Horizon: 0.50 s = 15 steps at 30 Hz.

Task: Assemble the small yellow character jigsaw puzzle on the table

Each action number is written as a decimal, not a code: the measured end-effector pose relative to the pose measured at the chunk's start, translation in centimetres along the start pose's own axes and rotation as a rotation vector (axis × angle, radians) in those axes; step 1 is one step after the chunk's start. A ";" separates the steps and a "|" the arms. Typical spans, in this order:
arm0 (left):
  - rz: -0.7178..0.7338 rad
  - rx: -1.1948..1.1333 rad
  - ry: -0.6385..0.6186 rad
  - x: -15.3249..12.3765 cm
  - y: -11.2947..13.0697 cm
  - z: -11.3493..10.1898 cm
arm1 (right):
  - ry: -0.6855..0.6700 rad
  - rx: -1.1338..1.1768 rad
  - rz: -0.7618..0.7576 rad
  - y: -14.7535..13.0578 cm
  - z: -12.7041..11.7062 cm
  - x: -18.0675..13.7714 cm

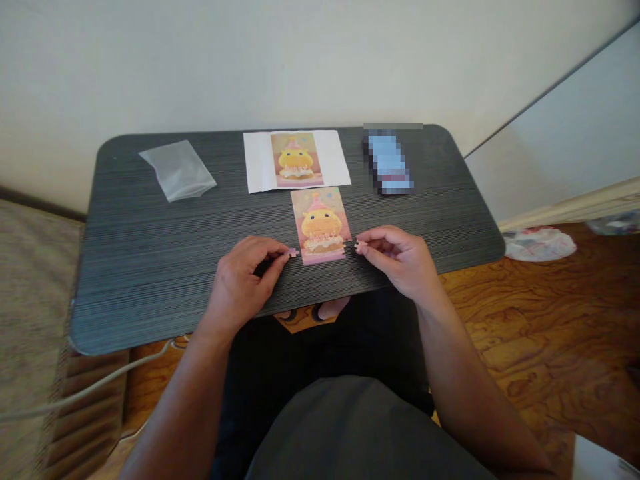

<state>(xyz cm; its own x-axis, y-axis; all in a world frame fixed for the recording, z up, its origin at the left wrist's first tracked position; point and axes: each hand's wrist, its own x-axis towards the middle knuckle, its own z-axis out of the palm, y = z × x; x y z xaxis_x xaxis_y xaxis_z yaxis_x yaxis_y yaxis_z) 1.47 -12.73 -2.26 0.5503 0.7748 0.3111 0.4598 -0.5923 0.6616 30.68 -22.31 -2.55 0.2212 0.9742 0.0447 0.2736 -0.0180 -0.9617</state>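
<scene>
A small jigsaw puzzle with a yellow cartoon figure on pink lies on the dark table, near its front edge. My left hand pinches a small pink puzzle piece just left of the puzzle's lower corner. My right hand pinches another small piece at the puzzle's lower right edge. Both hands rest on the tabletop, fingers closed.
A white sheet with the same picture lies behind the puzzle. An empty clear plastic bag sits at the back left. A blurred blue object lies at the back right. The wooden floor shows to the right, a cable lower left.
</scene>
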 end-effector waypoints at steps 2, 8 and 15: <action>0.001 0.001 0.002 0.0 0.0 0.0 | -0.018 -0.068 -0.028 -0.1 -0.1 0.0; -0.001 0.001 -0.007 0.1 0.1 0.0 | -0.031 -0.270 -0.094 -0.5 -0.1 0.3; 0.000 0.010 -0.012 0.1 0.0 -0.1 | -0.065 -0.300 -0.104 -1.0 -0.1 1.1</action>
<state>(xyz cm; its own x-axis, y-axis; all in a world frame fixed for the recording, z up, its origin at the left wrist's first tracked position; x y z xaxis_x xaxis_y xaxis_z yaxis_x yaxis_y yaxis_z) 1.48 -12.62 -2.17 0.5586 0.7723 0.3025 0.4666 -0.5941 0.6552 30.79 -21.25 -1.52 0.1195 0.9865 0.1121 0.5578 0.0267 -0.8296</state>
